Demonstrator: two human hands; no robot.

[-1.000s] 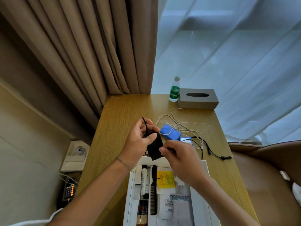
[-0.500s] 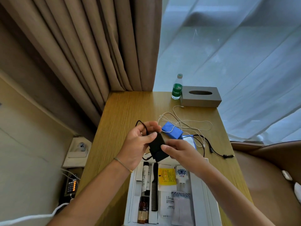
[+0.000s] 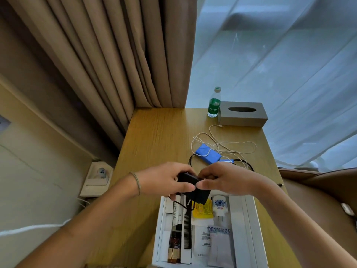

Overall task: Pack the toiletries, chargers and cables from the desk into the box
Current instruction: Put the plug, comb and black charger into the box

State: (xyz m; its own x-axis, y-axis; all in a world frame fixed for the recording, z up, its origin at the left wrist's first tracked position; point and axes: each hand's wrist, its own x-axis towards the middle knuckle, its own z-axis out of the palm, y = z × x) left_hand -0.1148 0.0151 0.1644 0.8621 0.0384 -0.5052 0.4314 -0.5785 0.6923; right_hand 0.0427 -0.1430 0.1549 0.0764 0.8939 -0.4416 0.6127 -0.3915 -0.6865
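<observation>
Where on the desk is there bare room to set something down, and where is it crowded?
Free: the left half of the desk, between the curtain and the cables. Crowded: the right side, with blue pack, tissue box and bottle. The white box is mostly filled.

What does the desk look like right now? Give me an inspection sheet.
Surface: wooden desk.
Job's things: black charger held above white box; box holds comb, yellow sachet, white plug, small bottles.
Clutter: water bottle, tissue box.
Grippers: left hand and right hand both grip the charger.
Cables: white cable draped over blue pack; black cable beside it.
Surroundings: beige curtain, sheer curtain.
</observation>
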